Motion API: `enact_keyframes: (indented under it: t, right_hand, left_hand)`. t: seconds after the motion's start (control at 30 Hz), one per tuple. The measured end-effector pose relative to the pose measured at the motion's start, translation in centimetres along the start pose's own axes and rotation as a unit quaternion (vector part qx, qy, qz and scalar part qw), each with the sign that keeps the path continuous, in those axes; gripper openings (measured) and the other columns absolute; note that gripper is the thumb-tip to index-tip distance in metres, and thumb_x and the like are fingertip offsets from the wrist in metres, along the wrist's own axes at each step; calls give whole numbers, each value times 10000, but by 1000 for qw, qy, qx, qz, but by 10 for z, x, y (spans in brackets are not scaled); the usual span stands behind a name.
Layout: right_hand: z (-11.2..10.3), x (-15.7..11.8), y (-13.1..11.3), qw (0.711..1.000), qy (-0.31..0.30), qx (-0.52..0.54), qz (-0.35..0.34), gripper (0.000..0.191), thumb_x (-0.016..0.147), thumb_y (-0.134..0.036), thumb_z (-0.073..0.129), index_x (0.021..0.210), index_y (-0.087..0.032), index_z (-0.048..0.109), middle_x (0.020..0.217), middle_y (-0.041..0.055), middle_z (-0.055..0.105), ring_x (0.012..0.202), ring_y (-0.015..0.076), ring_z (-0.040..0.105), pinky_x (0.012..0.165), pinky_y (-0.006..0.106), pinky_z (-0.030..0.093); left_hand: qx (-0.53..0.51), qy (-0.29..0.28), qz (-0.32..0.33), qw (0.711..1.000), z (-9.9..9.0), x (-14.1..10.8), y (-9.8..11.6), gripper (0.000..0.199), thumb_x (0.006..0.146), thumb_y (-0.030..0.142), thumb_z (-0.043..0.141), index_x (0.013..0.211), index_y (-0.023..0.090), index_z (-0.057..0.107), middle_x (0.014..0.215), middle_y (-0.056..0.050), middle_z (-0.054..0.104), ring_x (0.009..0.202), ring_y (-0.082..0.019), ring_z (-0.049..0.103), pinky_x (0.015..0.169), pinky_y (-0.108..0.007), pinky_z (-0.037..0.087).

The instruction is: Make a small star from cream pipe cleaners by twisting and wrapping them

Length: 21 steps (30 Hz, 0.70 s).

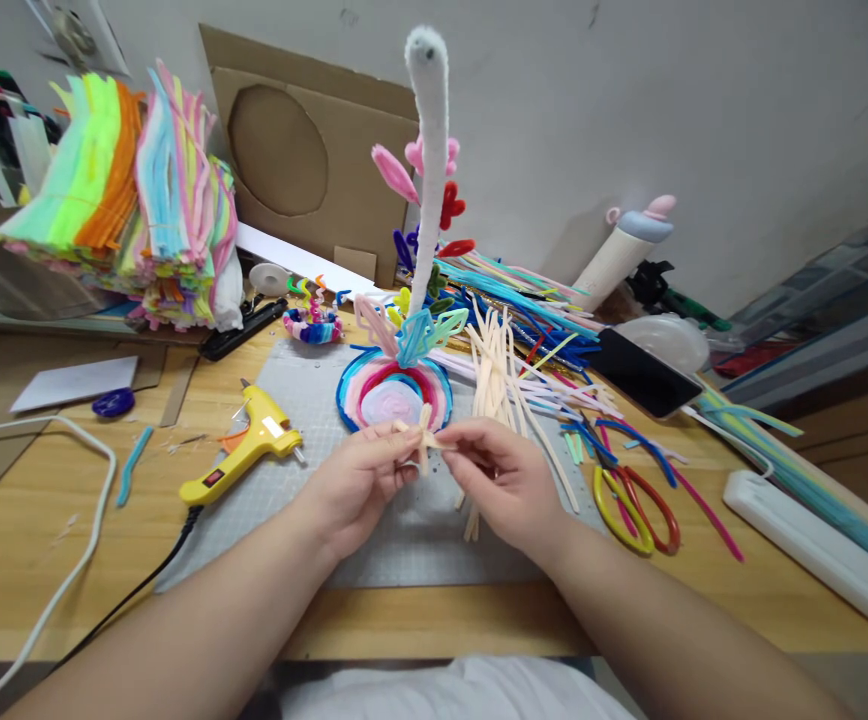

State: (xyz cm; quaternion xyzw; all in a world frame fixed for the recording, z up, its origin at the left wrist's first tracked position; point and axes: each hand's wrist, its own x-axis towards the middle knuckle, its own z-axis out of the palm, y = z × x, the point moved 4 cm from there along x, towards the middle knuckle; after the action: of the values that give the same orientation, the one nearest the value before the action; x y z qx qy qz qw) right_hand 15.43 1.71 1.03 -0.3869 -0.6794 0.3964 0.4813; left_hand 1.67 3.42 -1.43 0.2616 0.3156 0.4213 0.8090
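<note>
Seemingly only part-formed, a small cream piece (425,450) sits pinched by left hand (355,485) and right hand (513,490), toward the worktop's (434,625) front edge — coiled disc (349,393) shaped, cream strips (495,370) loose.

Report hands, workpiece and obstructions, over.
Left hand and right hand both pinching cream fuzzy piece. Loose cream stems by right hand. Yellow glue gun left, apart from hands.
</note>
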Motion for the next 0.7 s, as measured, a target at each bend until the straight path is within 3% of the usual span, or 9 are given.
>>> enact_keyframes:
  t: [0.1, 0.2, 0.37, 0.57, 0.7]
  right_hand:
    - [-7, 6, 1, 995, 18, 70, 62, 78, 818, -202, 568, 869, -189, 624, 740, 10, 616, 603, 97, 555, 543, 199, 450]
    - [-9, 11, 4, 985, -8, 130, 114, 85, 783, -241, 622, 842, -182, 636, 697, 0, 595, 557, 85, 517, 509, 191, 429]
    - [-5, 12, 7, 981, -46, 159, 96, 135, 751, -201, 662, 883, -192, 639, 773, 6, 617, 660, 97, 559, 591, 200, 451]
    - [4, 8, 11, 972, 11, 210, 106, 120, 696, -171, 711, 783, -203, 634, 712, -16, 635, 638, 96, 571, 593, 202, 452]
    - [8, 5, 16, 954, 48, 260, 139, 110, 678, -204, 731, 735, -194, 637, 622, -36, 592, 522, 70, 493, 500, 184, 394]
  left_hand:
    - [12, -13, -28, 999, 3, -2, 0, 85, 747, 197, 639, 747, 113, 653, 709, -18, 596, 656, -105, 516, 631, -223, 396]
    - [37, -31, -1, 999, 6, -4, 3, 109, 750, 192, 641, 673, 120, 615, 634, 0, 558, 603, -93, 482, 583, -209, 372]
    - [40, -36, 19, 998, 8, -4, 3, 210, 747, 203, 665, 581, 132, 558, 519, 38, 475, 489, -62, 378, 489, -187, 297]
    - [27, -27, 47, 998, 8, -4, 3, 190, 714, 225, 707, 601, 143, 577, 520, 47, 500, 498, -60, 402, 506, -188, 307]
    - [45, -11, 72, 996, 8, -4, 5, 133, 677, 191, 734, 638, 147, 615, 587, 47, 550, 516, -50, 421, 515, -185, 316]
